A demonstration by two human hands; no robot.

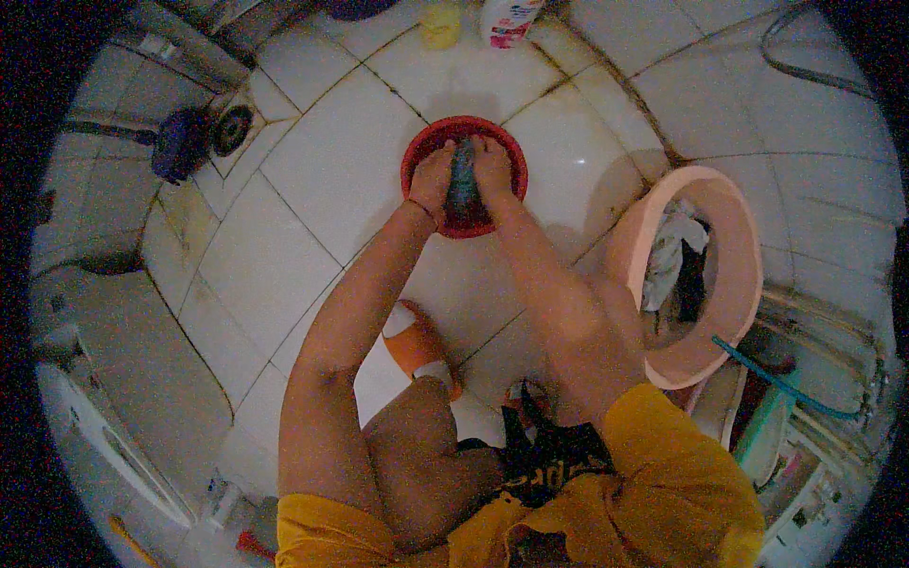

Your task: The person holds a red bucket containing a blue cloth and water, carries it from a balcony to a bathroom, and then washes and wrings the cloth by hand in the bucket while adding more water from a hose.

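A small round red plastic basin (pixel 522 177) rests on the tiled floor in front of me. Both of my hands are inside its rim. My left hand (pixel 430 177) lies along the left side of a dark grey-green item (pixel 464 177), which looks like wet cloth, though the grain hides its exact kind. On the opposite side, my right hand (pixel 493 170) presses against the same item. It is gripped between the two hands, with the fingers towards the basin's far side. The bottom of the basin is mostly hidden.
At right stands a peach-coloured tub (pixel 738 284) holding white and dark fabric (pixel 667 255). A yellow container (pixel 440 27) and a white bottle with pink print (pixel 510 23) stand beyond the basin. A dark purple object (pixel 181 145) sits near a round floor drain (pixel 232 130) at left.
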